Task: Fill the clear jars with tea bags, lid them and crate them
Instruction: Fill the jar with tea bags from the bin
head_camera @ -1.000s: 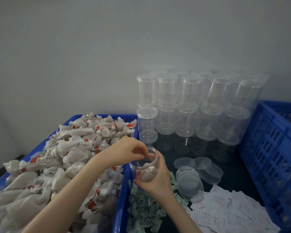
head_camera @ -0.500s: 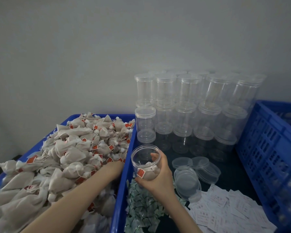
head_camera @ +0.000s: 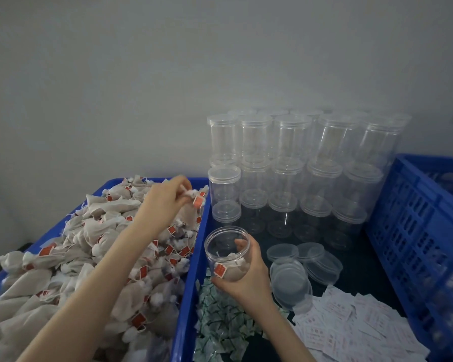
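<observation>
Here the right hand (head_camera: 242, 279) is wrapped around a lidless clear jar (head_camera: 226, 253), fingers and thumb curled round its wall, holding it upright just beside the right rim of the blue bin (head_camera: 191, 267). A few tea bags lie in the bottom of the jar, one with a red tag (head_camera: 220, 270) pressed against the clear wall. The left hand (head_camera: 165, 201) is raised over the far end of the bin, its fingertips pinching the knotted top of a single tea bag (head_camera: 191, 202) whose red tag dangles below the fingers; the bag hangs above the heap, near the bin's far right corner. The bin is heaped with beige tea bags (head_camera: 71, 246), white knots and red tags scattered all through the pile. Behind the held jar, lidded empty jars (head_camera: 293, 163) are stacked in rows against the grey wall. Loose clear lids (head_camera: 292, 282) lie overlapping on the dark surface to the right of the held jar, well apart from the bin. Small green-and-white sachets (head_camera: 220, 320) are piled under the right forearm, and white printed slips (head_camera: 351, 322) are spread beside them. A blue lattice crate (head_camera: 416, 231) stands at the far right.
</observation>
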Tool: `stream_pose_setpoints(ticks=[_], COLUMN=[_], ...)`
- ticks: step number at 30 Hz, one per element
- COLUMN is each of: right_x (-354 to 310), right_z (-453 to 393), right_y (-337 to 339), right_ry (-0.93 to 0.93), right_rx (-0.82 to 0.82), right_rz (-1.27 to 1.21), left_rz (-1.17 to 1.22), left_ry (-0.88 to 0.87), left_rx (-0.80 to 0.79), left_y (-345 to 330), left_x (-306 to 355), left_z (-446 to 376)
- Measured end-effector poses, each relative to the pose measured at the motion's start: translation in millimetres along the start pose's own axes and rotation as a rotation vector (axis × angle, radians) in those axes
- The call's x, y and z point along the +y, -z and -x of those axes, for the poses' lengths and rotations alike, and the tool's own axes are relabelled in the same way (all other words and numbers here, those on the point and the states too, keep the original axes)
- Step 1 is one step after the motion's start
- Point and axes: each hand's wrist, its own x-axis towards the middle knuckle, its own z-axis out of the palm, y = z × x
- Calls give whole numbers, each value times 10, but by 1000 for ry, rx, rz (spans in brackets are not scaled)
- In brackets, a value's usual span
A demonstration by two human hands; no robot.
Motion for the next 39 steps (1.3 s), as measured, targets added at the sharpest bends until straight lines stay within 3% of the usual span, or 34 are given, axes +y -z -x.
stream_pose_setpoints(ticks=[4,7,12,18,23,26,29,31,32,34,37,39], right_x=[12,10,15,67,116,169,217,206,189,163,148,149], right_z=[-5,-8,1,39,101,93,53,46,49,61,86,106], right_y=[-32,-53,-17,23,-3,57,188,295,348,447,566,631], right_ry=[6,22,46,42,34,35,31,49,53,59,67,62], right_rx=[-18,-12,37,40,51,68,120,155,170,199,210,196], right_rz=[1,-10,18,43,8,-12,-12,6,11,18,36,48], left_rz=[191,239,-8,-378,-410,-294,-33,-154,-311,-517,-460,-499], left_ry=[-66,-96,-211,-395,-425,-452,-327,-172,-97,-28,-91,-144], left_rx=[54,-68,-574,-779,-910,-797,-484,-314,-327,-554,-1030,-1193], left_y=[290,211,-238,-391,-434,-371,-294,-358,-433,-707,-1175,-1377], left_x=[374,574,645,766,885,873,757,593,521,449,449,470], left_z=[-3,76,305,253,236,247,144,39,22,95,302,396])
